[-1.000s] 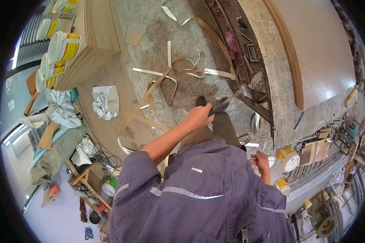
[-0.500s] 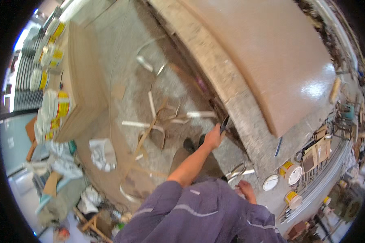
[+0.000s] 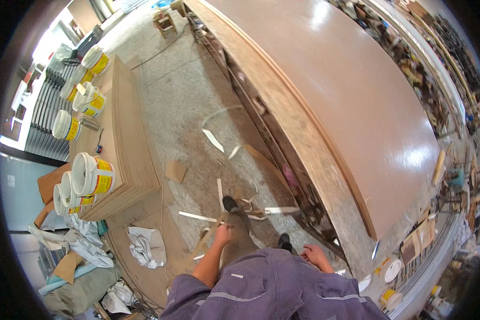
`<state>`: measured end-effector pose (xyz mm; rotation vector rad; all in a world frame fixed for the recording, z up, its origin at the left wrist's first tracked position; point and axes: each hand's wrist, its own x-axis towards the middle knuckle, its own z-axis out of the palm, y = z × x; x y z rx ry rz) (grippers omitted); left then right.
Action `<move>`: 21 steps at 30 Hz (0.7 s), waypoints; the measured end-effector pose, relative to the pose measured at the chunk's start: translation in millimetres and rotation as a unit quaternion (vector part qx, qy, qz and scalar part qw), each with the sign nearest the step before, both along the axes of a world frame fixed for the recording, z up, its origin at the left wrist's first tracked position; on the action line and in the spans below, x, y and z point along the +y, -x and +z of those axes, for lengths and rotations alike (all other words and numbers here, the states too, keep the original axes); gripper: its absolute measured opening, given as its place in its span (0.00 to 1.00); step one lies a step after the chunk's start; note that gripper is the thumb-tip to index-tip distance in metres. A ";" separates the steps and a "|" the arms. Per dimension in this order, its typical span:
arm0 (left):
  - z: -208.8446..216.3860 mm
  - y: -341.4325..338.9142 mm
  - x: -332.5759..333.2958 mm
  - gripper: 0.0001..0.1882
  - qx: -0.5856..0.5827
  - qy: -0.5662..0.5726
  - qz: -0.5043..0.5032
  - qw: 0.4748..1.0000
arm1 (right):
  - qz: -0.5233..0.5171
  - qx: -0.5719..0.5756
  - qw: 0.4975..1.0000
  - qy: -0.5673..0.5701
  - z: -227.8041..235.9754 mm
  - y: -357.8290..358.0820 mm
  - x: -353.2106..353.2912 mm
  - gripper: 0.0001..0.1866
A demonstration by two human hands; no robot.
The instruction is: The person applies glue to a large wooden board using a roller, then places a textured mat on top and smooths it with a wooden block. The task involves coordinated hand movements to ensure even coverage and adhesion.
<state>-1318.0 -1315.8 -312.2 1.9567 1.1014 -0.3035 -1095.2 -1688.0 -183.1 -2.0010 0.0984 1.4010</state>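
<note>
My left hand (image 3: 222, 234) hangs low over the floor beside my leg, its fingers closed; whatever is in them is hidden. To the right, my right hand (image 3: 316, 257) is near my waist by the workbench edge, fingers curled in, and their contents cannot be made out. Alongside it runs a long workbench (image 3: 352, 226) with a pale, worn border. A large glossy brownish panel (image 3: 352, 96) with a light wooden edge strip lies on it. Near the panel's closest corner is a slim blue tool (image 3: 376, 249). White strips (image 3: 197, 216) and a tan strip lie on the floor by my feet.
At left, a stack of boards (image 3: 136, 138) carries several white-and-yellow buckets (image 3: 93, 173) and a screwdriver (image 3: 100, 141). Crumpled white sheeting (image 3: 145, 246) lies on the floor. More buckets (image 3: 391, 270) stand at lower right. A wooden stool (image 3: 164, 24) is far ahead.
My left hand has drawn back from the workbench edge, moving left to beside my leg; the dark tool it held no longer shows. The view has shifted, showing more floor ahead.
</note>
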 end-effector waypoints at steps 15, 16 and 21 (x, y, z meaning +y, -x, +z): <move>42.7 24.9 322.0 0.17 -0.053 -0.080 0.238 0.966 | 0.037 -0.016 0.999 0.006 -24.8 -168.7 386.7 0.13; 45.3 19.4 333.2 0.17 -0.043 -0.080 0.234 0.968 | 0.045 -0.006 0.999 0.030 -38.6 -178.7 389.5 0.14; 62.0 -2.2 408.9 0.16 0.020 -0.058 0.256 0.965 | 0.119 0.007 0.991 0.063 -59.7 -221.6 475.8 0.13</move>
